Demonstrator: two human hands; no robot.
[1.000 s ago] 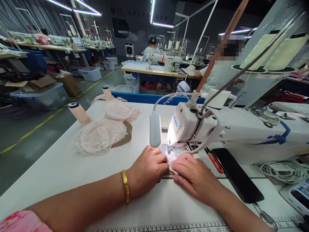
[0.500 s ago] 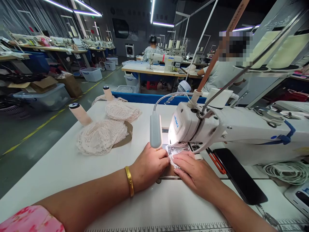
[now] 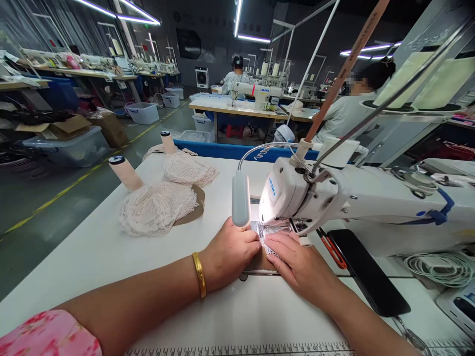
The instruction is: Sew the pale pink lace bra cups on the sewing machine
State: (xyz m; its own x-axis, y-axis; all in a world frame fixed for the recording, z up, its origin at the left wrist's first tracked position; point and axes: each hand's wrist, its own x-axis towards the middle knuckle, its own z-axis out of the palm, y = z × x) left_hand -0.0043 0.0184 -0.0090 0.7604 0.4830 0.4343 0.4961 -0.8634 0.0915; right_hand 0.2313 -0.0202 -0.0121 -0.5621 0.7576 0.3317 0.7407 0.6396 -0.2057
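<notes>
A strip of white lace fabric [image 3: 273, 251] with a brown piece under it lies at the needle area of a white sewing machine [image 3: 284, 188]. At its left edge my left hand [image 3: 233, 247] is closed, pinching the fabric between thumb and fingers. My right hand [image 3: 297, 257] rests flat over the lace on the other side, its fingers stretched out and pressing down. The presser foot and needle are partly hidden by the machine head and too bright to make out. A small grey lamp [image 3: 241, 200] hangs just above my left hand and lights the fabric.
Stacked lace pieces [image 3: 159, 207] and cream thread cones [image 3: 125, 173] sit on the left of the white table. Right of my hand lie orange-handled snips [image 3: 336, 252], a black phone [image 3: 367, 272] and coiled cable [image 3: 438, 267]. A ruler strip [image 3: 237, 349] runs along the front. Two co-workers sit beyond.
Both hands keep nearly the same place, and the lace has shifted only slightly beneath the right hand. The co-worker at the right has changed posture. The camera view has moved a little.
</notes>
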